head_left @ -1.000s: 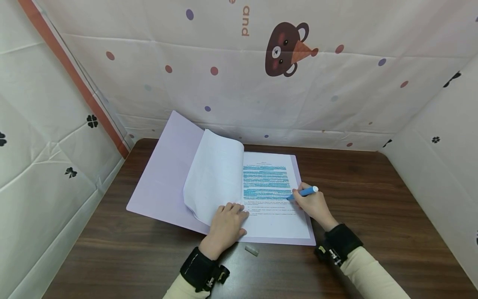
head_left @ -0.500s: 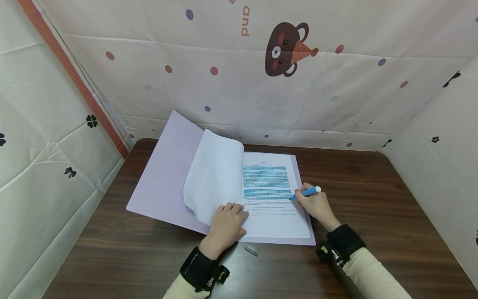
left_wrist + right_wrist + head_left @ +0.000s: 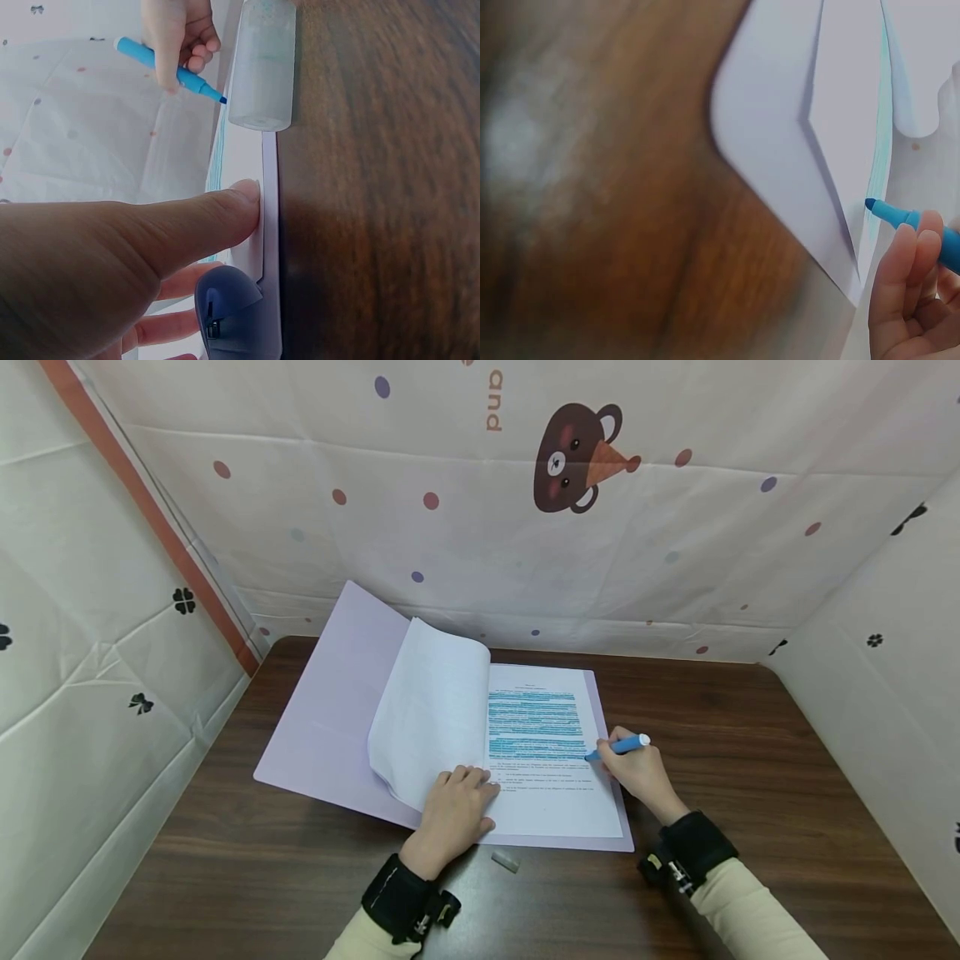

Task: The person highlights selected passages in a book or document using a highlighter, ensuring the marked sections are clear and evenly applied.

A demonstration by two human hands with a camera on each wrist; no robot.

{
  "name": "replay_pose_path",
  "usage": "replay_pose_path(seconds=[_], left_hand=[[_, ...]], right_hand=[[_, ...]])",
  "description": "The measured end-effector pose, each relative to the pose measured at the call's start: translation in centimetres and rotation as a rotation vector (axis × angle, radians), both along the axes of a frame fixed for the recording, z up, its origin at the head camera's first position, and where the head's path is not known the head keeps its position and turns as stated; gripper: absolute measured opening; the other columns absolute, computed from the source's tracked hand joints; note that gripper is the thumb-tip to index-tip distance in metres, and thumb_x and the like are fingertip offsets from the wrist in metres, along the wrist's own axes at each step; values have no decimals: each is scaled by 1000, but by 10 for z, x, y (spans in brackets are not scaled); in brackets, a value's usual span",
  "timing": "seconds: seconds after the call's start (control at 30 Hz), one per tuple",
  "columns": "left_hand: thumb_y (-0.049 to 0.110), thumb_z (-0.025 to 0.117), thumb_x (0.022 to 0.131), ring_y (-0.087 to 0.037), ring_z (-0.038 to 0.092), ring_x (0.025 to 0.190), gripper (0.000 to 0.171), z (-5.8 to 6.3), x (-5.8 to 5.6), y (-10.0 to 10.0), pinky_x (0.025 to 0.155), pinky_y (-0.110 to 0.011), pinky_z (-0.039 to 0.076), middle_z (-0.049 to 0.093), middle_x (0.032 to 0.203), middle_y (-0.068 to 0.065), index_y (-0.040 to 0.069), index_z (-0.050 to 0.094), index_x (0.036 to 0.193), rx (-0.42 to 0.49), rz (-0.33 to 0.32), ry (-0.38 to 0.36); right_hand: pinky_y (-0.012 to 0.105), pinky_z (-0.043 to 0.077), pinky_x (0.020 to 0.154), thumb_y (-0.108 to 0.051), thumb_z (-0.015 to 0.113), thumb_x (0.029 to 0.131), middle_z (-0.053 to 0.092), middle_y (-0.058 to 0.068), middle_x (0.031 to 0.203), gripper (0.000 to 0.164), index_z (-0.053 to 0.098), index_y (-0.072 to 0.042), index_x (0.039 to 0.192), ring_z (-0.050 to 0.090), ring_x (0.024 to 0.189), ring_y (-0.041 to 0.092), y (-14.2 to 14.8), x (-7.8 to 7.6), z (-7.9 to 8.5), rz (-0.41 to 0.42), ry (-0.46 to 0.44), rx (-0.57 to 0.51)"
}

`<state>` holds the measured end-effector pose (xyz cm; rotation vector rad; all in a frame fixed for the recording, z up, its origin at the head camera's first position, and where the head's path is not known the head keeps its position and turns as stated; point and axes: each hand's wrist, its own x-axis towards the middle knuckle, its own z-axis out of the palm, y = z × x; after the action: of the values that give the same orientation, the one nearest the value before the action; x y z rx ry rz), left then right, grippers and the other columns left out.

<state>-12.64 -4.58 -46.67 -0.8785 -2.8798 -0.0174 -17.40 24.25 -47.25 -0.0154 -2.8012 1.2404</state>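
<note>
In the head view my right hand [image 3: 639, 770] pinches a blue marker [image 3: 628, 744]. Its tip is at the right end of the lowest blue-marked line on the printed page [image 3: 555, 814]. The right wrist view shows the dark blue tip of the marker [image 3: 901, 215] at the paper, with thumb and fingers around the barrel. My left hand [image 3: 456, 810] rests with fingers extended across the lower part of the turned-back sheets [image 3: 435, 702] and the page's left edge. In the left wrist view its thumb [image 3: 217, 217] lies on the paper near the bottom edge.
A lilac folder [image 3: 330, 718] lies open under the papers on the brown wooden table [image 3: 750, 777]. A small translucent cylinder [image 3: 506, 861] lies just in front of the folder's lower edge. Patterned white cloth [image 3: 450, 543] surrounds the table at the back and sides.
My right hand has moved slightly to the right, carrying the marker along the line to its right end. My left hand and the papers have stayed in place.
</note>
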Motion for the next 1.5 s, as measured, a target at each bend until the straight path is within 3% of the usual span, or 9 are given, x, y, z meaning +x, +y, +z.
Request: replay_pose_path(seconds=[0.23,1.5], left_hand=[[44,68,75,-21,47,107,47,0,0,0,82,-36,41,56,120,-2,21,61,115,-4,-1,-1],[44,68,75,-22,47,108,48,1,2,1,82,-36,42,56,121,-2,21,61,117,-5,3,0]], right_hand=[[26,32,39,-24,51,90,54,6,57,26,45,-5,73,51,49,20,2,1,0,-1,6,6],[26,32,39,-26,51,90,53,5,56,26,45,-6,75,50,49,18,-2,3,4,-42,11,23]])
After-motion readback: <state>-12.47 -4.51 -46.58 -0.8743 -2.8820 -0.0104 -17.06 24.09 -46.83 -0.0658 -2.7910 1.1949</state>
